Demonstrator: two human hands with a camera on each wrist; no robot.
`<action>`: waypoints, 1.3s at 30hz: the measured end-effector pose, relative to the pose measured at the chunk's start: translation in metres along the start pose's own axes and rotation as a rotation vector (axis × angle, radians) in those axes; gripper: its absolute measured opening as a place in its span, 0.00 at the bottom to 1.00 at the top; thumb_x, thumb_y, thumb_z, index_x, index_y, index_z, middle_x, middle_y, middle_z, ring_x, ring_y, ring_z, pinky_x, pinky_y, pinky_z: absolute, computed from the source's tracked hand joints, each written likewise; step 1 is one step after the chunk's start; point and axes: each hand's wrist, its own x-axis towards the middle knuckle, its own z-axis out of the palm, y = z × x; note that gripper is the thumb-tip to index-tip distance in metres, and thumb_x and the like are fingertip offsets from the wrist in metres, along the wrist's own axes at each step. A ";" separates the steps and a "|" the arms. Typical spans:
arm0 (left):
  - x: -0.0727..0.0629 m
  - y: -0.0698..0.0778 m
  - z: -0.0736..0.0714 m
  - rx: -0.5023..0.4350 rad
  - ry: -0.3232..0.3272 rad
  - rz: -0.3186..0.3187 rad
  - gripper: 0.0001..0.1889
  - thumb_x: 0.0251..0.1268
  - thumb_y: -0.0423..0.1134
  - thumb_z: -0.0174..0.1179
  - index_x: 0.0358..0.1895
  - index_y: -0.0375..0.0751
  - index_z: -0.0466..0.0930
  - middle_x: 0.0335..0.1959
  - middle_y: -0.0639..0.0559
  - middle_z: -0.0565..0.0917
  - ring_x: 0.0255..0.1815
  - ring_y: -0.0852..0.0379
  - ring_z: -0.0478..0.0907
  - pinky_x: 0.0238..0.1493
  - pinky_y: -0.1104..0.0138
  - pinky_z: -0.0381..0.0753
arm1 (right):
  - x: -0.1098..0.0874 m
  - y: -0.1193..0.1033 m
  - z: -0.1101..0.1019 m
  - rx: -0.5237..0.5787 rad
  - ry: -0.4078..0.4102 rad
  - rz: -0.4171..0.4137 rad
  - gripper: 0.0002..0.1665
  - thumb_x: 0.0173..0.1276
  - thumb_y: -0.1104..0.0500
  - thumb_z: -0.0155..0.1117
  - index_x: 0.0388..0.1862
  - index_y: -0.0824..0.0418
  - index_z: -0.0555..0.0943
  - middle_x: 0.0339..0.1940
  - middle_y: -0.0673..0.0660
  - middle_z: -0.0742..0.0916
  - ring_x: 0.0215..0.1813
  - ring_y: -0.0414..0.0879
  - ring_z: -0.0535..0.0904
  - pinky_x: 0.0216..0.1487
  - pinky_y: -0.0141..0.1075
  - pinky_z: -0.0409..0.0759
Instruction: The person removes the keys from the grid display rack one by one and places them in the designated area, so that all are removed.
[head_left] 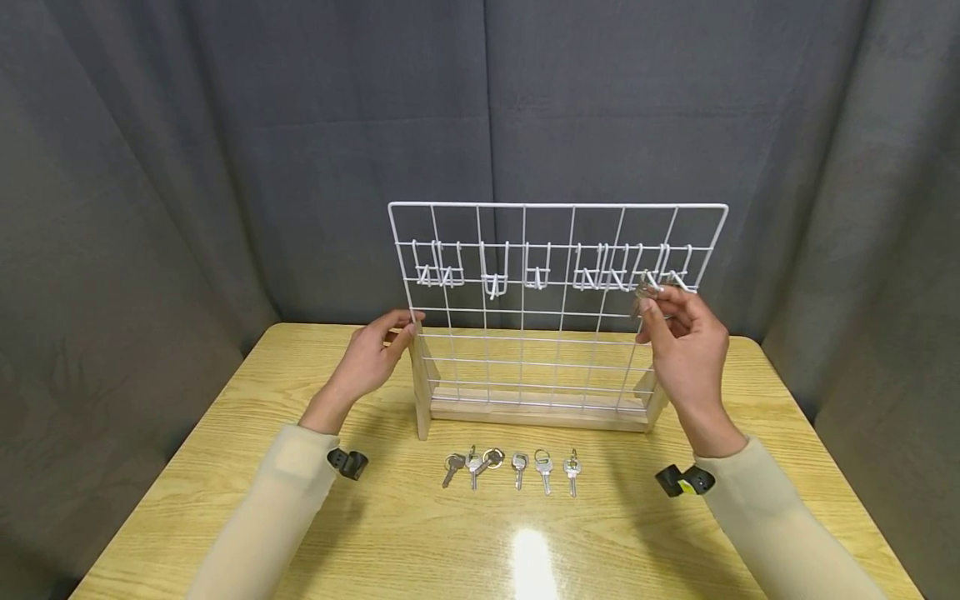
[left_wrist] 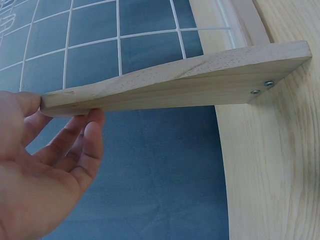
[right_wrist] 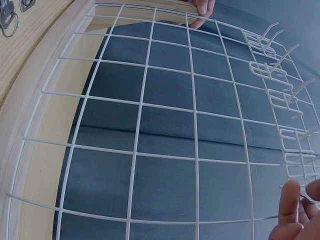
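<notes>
A white wire grid (head_left: 522, 337) stands in a wooden base with several white hooks (head_left: 537, 279) hung along its upper part. My left hand (head_left: 373, 354) grips the upper end of the left wooden side support (left_wrist: 165, 82), thumb and fingertips on either side. At the right end of the hook row, my right hand (head_left: 686, 342) pinches a key (head_left: 642, 292) up against a hook; fingers partly cover it. In the right wrist view only the fingertips (right_wrist: 289, 202) of that hand show, at the lower right corner. Whether the key's ring is on the hook I cannot tell.
Several keys with rings lie in a row on the wooden table in front of the base, among them a silver key (head_left: 572, 473) at the right and a darker key (head_left: 452, 468) at the left. A grey curtain (head_left: 337, 150) hangs behind the table (head_left: 420, 542).
</notes>
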 end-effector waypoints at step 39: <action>-0.001 0.002 -0.001 0.005 0.003 0.017 0.19 0.81 0.46 0.47 0.65 0.43 0.76 0.58 0.42 0.83 0.54 0.42 0.83 0.55 0.49 0.82 | -0.013 -0.022 -0.020 -0.078 -0.023 0.028 0.14 0.66 0.60 0.70 0.50 0.63 0.85 0.31 0.36 0.88 0.21 0.36 0.80 0.26 0.26 0.81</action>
